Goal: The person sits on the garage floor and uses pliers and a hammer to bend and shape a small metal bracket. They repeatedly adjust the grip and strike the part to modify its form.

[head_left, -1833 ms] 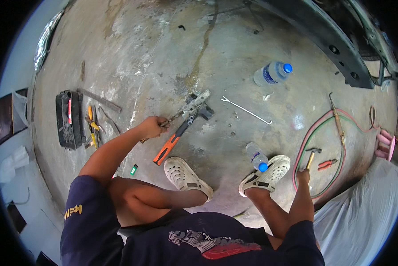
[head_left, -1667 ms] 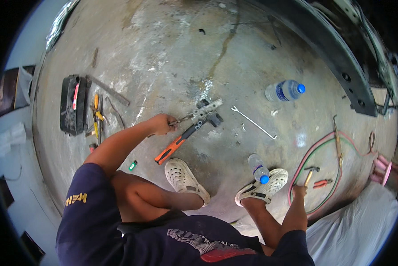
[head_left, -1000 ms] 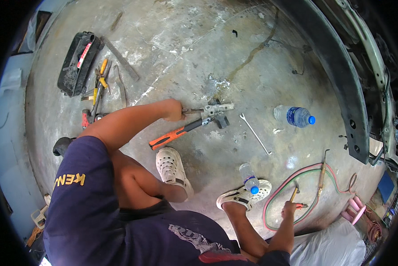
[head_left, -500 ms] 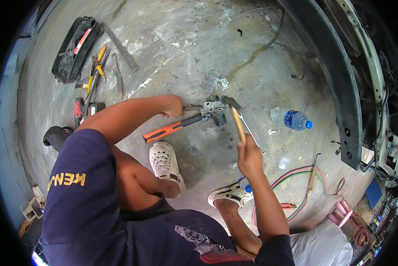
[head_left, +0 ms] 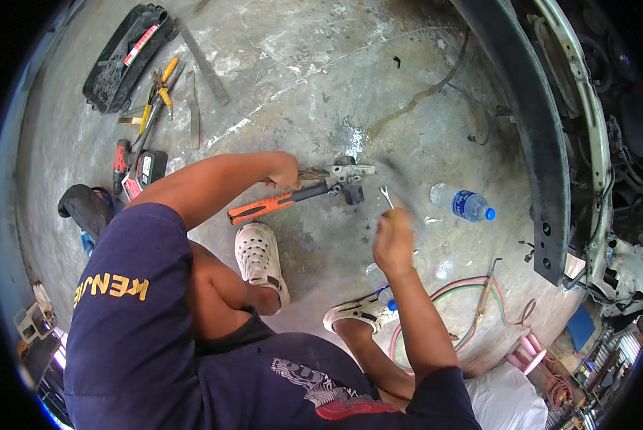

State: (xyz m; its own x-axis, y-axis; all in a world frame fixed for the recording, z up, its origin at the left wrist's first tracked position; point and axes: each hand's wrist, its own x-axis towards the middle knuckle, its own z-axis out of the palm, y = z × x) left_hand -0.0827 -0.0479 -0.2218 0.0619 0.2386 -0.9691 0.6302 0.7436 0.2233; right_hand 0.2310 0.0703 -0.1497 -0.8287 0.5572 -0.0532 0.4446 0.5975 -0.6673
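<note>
My left hand (head_left: 284,172) is closed on a metal bracket (head_left: 349,172), whose free end lies across the black head of a hammer with an orange-and-black handle (head_left: 264,207) on the floor. To the right, my right hand (head_left: 394,240) is closed around the handle of a second hammer. That hammer's head is smeared by motion, apart from the bracket; the earlier frame shows its wooden handle and dark head clearly. A wrench (head_left: 385,195) shows its open end just above my right fist, the rest of it hidden behind the hand.
A bottle (head_left: 470,206) lies right of my hand. Pliers (head_left: 165,86), a red drill (head_left: 121,166) and a black tray (head_left: 121,64) sit at far left. A torch (head_left: 484,301) with hoses lies lower right. A long black beam (head_left: 544,143) and car body parts line the right.
The hammer in my right hand has come up off the bracket's right end, and its head is now blurred. My left hand keeps its grip on the bracket. The whole view has shifted slightly.
</note>
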